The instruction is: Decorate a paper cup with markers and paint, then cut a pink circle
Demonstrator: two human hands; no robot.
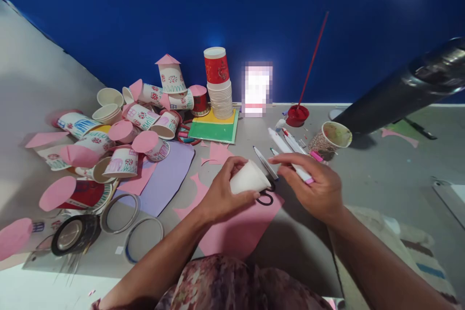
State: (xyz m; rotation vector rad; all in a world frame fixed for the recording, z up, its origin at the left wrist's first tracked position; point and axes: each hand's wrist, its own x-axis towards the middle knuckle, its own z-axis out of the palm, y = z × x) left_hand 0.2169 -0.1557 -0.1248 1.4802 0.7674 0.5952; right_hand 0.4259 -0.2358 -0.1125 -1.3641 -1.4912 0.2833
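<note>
My left hand is wrapped round a plain white paper cup, which lies tilted on its side with its wider end toward the right. My right hand grips a white marker with a pink end, a little to the right of the cup and apart from it. Between the hands, a white pen with a dark tip lies on the table. Black loops like scissor handles show below the cup, over a pink paper sheet.
Decorated paper cups with pink paper tops are heaped at the left. Behind stands a cup stack on a green-and-yellow booklet. Tape rolls lie front left. A patterned cup, red pot and black cylinder stand right.
</note>
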